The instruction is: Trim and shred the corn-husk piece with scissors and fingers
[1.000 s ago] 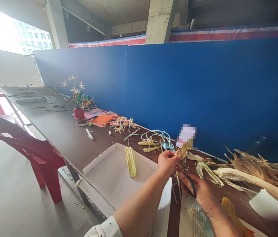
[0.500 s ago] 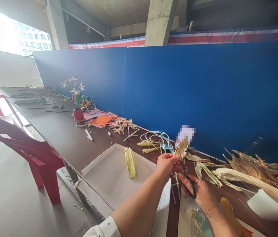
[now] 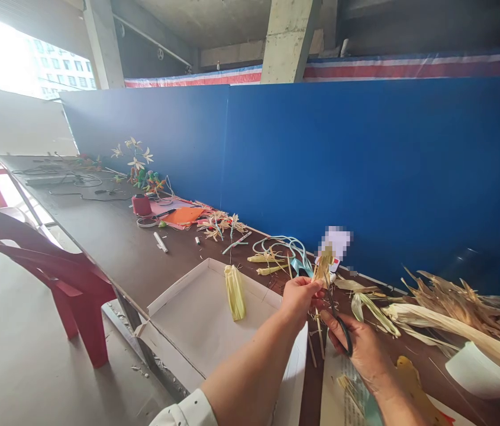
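Note:
My left hand pinches a dry corn husk between thumb and fingers, its frayed end pointing up. In my right hand is a pair of scissors with dark handles. The blades run up against the husk, right beside my left fingertips; whether they are parted is too small to make out. Left of my hands, a yellow-green piece of husk lies in a shallow white box lid.
Behind my hands lie a pale blue cord and small husk bundles. At right, dried husks spread over a white bowl. A blue partition lines the table's back; a red chair stands left.
The husk in my left hand has turned more upright and its end has shifted slightly left. Both hands stay in nearly the same place.

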`<state>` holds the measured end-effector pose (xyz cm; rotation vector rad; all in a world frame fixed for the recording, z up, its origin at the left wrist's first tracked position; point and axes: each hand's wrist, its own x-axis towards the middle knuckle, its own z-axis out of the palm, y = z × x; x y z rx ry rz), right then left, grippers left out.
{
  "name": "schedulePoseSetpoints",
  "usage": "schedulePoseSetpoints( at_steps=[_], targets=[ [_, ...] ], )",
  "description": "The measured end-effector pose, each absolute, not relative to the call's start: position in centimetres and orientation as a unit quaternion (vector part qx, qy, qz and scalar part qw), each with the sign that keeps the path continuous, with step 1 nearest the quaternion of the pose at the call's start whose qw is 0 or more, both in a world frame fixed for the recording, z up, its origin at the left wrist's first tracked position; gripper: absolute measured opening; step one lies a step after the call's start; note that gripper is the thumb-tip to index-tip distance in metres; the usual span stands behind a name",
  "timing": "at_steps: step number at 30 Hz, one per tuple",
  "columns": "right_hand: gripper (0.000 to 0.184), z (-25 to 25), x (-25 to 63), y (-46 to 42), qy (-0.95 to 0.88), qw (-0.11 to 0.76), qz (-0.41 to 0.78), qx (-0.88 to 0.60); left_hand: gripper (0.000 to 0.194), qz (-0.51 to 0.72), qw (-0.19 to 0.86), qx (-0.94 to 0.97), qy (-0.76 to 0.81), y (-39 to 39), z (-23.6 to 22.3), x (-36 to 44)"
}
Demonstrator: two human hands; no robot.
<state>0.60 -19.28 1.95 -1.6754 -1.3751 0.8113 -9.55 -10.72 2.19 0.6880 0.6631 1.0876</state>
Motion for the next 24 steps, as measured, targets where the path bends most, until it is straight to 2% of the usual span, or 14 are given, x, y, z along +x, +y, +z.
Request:
schedulePoseSetpoints(
  at_steps=[6, 24],
  targets=[
    [0.033, 2.10, 1.09, -19.06, -0.535, 0.397, 0.360, -0.653, 0.033, 0.495, 0.744, 0.326, 0.310, -10.81, 2.29, -9.49],
    [0.029, 2.17, 1.41, -19.02, -0.552, 0.375, 0.340, -0.663, 0.028, 0.482, 0.737, 0.334, 0.336, -10.92, 2.58, -9.56]
  ],
)
